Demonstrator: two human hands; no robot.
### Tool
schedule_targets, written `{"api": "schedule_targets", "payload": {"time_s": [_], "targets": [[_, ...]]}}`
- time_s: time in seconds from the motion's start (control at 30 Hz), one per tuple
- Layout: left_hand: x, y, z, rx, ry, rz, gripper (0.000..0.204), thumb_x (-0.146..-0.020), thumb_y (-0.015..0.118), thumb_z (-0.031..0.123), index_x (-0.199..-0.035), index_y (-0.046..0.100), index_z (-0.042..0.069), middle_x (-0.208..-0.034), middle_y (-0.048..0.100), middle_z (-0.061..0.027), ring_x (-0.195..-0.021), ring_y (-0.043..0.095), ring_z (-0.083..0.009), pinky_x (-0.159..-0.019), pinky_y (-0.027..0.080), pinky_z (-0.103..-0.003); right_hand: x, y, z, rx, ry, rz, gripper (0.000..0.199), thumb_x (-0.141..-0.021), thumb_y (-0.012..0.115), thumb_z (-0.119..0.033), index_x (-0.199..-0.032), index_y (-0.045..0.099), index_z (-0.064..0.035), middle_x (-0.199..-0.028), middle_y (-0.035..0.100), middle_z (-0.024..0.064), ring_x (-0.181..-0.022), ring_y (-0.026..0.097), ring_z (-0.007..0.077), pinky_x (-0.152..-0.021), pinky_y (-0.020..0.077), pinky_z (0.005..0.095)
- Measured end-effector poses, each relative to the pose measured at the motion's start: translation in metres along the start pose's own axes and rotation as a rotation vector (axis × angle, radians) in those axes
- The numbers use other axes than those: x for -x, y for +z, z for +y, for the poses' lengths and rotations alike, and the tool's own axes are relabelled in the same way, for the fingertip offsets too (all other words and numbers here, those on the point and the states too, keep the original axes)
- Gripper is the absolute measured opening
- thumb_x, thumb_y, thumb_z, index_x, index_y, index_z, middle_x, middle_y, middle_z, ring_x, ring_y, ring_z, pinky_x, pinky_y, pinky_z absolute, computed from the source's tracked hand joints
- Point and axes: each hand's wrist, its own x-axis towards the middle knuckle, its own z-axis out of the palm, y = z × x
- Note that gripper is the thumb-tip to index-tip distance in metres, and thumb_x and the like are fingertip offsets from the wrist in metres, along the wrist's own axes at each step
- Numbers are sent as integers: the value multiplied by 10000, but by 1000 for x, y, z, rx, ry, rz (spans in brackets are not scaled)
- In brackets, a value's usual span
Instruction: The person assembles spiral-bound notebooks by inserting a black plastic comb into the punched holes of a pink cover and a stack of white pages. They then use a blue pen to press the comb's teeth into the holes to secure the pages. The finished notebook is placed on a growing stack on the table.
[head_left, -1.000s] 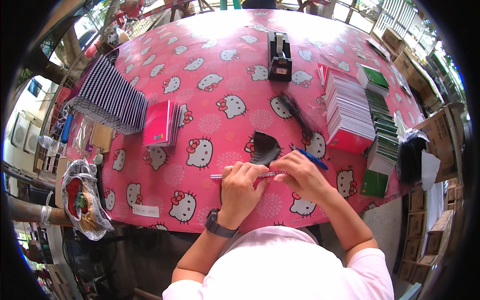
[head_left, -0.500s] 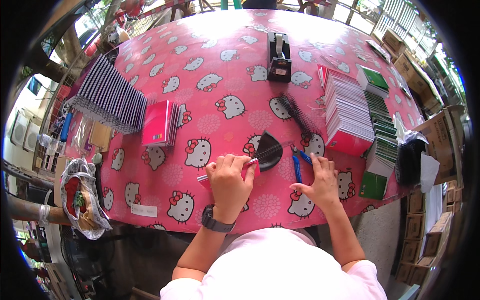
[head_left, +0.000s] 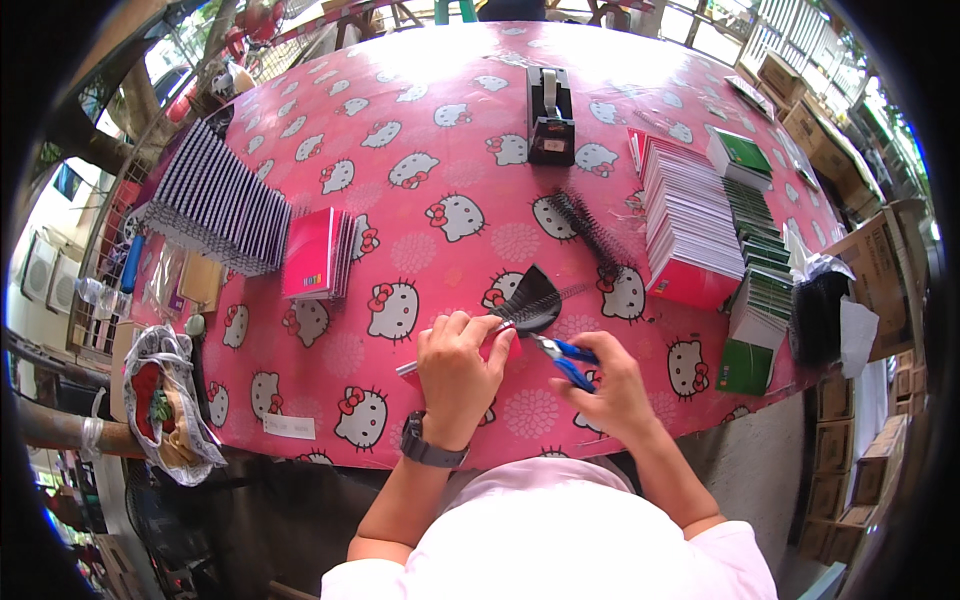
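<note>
My left hand, a dark watch on its wrist, is closed on a small pink notebook lying at the table's near side; the palm covers most of it. From its far right corner a black spiral coil sticks out, crossing a black scoop-shaped tray. My right hand grips blue-handled pliers. Their jaws point left, close to the notebook's corner by my left fingertips; whether they touch the coil is too small to tell.
Loose black coils lie beyond the tray, with a tape dispenser farther back. Pink notebooks and green notebooks stand stacked at right. Bound notebooks are piled at left, near a smaller pink stack.
My right hand has picked the blue pliers up off the table and brought them left to the notebook's corner. My left hand stays nearly in place, holding the notebook.
</note>
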Motion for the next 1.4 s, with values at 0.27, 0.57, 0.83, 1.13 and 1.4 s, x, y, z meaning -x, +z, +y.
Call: {"api": "schedule_targets", "payload": {"time_s": [0.27, 0.57, 0.83, 1.13, 1.4], "targets": [[4, 0, 1, -29, -5, 13, 132, -730, 750, 150, -832, 684, 100, -746, 590, -28, -747, 567, -223, -664, 422, -363, -11, 24, -14, 289, -93, 74, 454, -699, 750, -201, -1094, 575, -63, -987, 607, 100, -947, 555, 291, -827, 416, 411], [5, 1, 3, -40, 12, 16, 140, -713, 743, 121, -836, 677, 103, -759, 591, -25, -760, 566, -223, -664, 423, -365, -10, 18, -13, 322, -143, 66, 371, -678, 734, -153, -1011, 624, -30, -860, 635, 108, -770, 609, 286, -709, 477, 387], [3, -1, -2, 41, -6, 10, 168, -745, 754, 170, -878, 678, 101, -734, 574, -25, -723, 564, -213, -662, 436, -356, -11, -15, 11, 128, 176, 207, 397, -683, 754, -227, -1012, 631, -44, -860, 630, 113, -751, 623, 260, -685, 498, 383], [9, -15, -3, 123, -6, -11, 172, -793, 731, 212, -893, 674, 83, -742, 591, -46, -710, 559, -222, -646, 436, -356, 7, -26, 25, 387, -42, 239, 371, -720, 764, -211, -1037, 641, -62, -976, 623, 75, -939, 564, 219, -797, 438, 353], [19, -17, 4, 88, 196, -198, 184, -821, 699, 254, -935, 657, 115, -767, 603, -15, -733, 570, -203, -658, 407, -339, -31, -17, -3, -60, -349, 212, 128, -821, 696, -132, -864, 633, -30, -781, 621, 57, -693, 546, 192, -613, 433, 297]]}}
